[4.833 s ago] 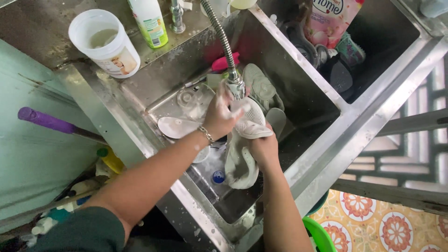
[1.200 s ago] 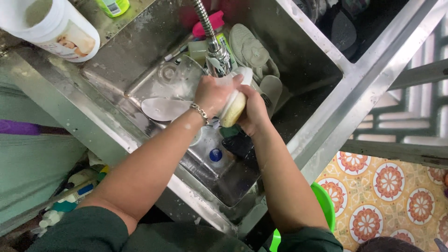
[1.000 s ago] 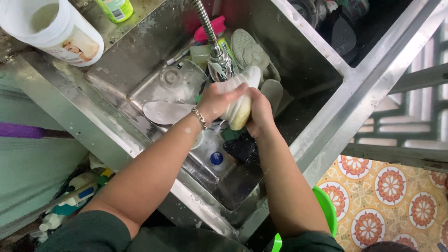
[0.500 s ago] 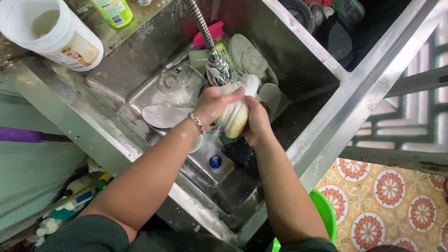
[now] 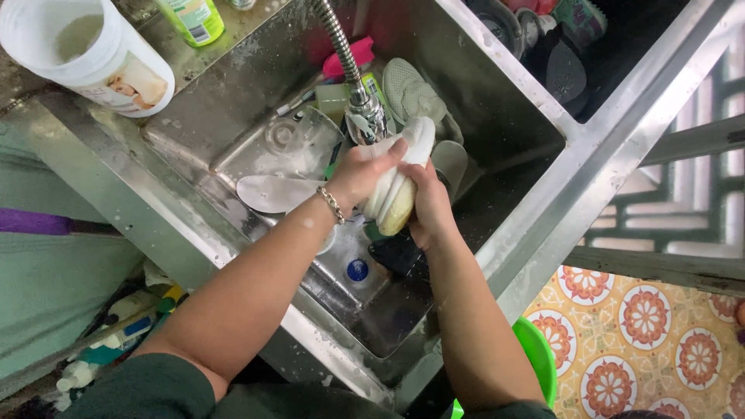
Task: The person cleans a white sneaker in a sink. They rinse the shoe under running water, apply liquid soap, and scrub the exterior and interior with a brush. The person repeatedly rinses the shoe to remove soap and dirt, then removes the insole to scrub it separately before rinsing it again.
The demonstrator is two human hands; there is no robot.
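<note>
Gripping pale shoe (image 5: 400, 186), both hands

A steel double sink (image 5: 543, 225) stands over an orange-patterned tiled floor (image 5: 644, 326).

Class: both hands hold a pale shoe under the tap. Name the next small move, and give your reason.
Probably turn the shoe in the left hand and right hand, since only its upper end sits by the tap head; whether water runs is unclear.

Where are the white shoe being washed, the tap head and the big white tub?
white shoe (image 5: 397, 186), head view, on its pale sole edge between the hands.
tap head (image 5: 365, 122), head view, on the metal nozzle.
big white tub (image 5: 116, 58), head view, on its side wall.
</note>
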